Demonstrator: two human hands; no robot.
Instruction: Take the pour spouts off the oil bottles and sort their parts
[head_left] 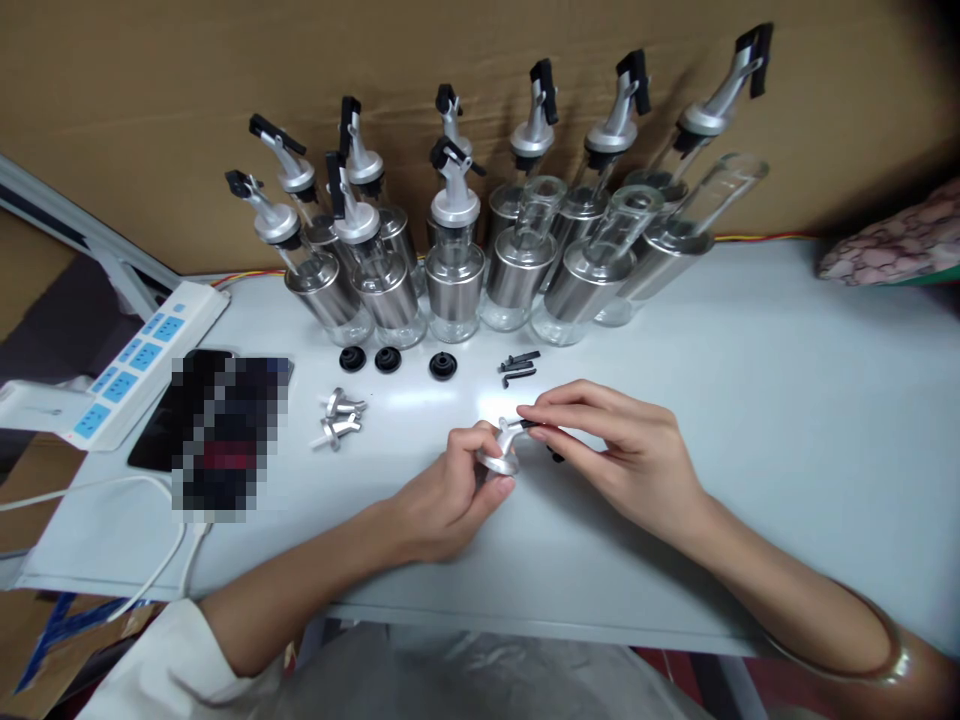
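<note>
Between thumb and fingers, my left hand [454,490] grips a silver pourer spout [501,460] by its round base, just above the table. My right hand [622,450] pinches a small black piece [528,424] at the spout's tip; whether it is fixed there I cannot tell. Another black part [555,454] lies partly hidden below my right fingers. Just beyond my hands are several thin black levers [519,367] and a black stopper [442,365]. Two more black stoppers [388,359] and two loose silver spouts [341,428] lie to the left.
Glass bottles with steel sleeves [454,290] stand along the cardboard backing, most topped with pourers, three with bare necks [541,205]. At left are a power strip [142,365], a phone [169,420] and a white cable [176,545]. A patterned cloth item [896,240] sits at far right.
</note>
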